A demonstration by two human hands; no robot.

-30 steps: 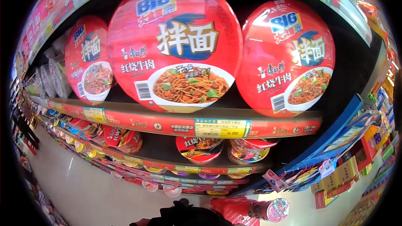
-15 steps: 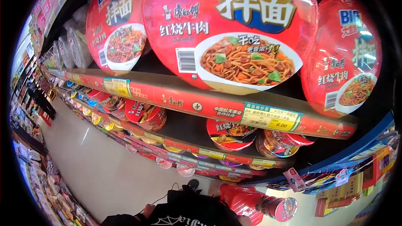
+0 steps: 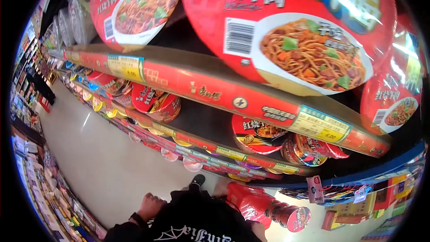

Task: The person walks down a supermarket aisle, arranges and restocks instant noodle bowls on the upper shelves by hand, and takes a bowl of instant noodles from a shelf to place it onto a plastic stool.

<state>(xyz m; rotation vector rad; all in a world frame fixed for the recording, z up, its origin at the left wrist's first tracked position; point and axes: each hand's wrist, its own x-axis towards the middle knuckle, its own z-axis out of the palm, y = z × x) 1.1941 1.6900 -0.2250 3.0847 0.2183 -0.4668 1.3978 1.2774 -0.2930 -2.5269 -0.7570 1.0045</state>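
Observation:
At the lower left, my left hand [image 3: 151,206] is raised beside my black top, with a dark band on its wrist. Its fingers are curled in and the palm is hidden, so I cannot see whether it holds anything. Only a small part of my right hand [image 3: 256,229] shows at the bottom edge, with its fingers out of sight. Close to it are a shiny red package [image 3: 248,199] and a round noodle cup [image 3: 298,219]; I cannot tell whether the hand touches them. A large red instant noodle bowl [image 3: 309,58] fills the top, tilted on a shelf.
Smaller noodle bowls [image 3: 154,103] stand on the shelf below. The upper shelf edge [image 3: 179,85] carries price labels and slants down rightward. On the left, a tiled aisle floor [image 3: 103,152] runs past another shelf [image 3: 58,192]. A person in dark clothes [image 3: 42,87] stands far off.
My view has shifted, so the large noodle bowls sit higher and further right. My left hand has come up into fuller view. The red package appears slightly further left and higher.

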